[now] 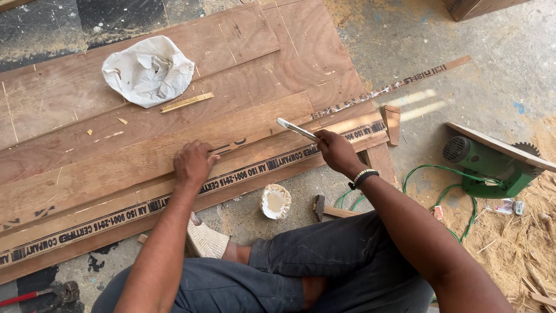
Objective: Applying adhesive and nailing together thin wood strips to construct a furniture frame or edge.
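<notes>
My left hand (pixel 194 163) presses flat on a long plywood strip (pixel 145 165) lying across stacked plywood sheets (pixel 69 93) on the floor. My right hand (pixel 336 152) grips a thin white-bladed tool (pixel 295 129), a scraper or putty knife, its tip raised over the strip's right end. A beaded band sits on that wrist. A small round container of pale paste (pixel 275 201) stands on the concrete just below the boards, in front of my knees.
A crumpled white bag (pixel 149 71) and a small wood sliver (pixel 186 102) lie on the boards. A hammer (pixel 327 210) rests by my leg. A green circular saw (pixel 492 165) with green cord sits at the right amid sawdust. Pliers (pixel 40 294) at bottom left.
</notes>
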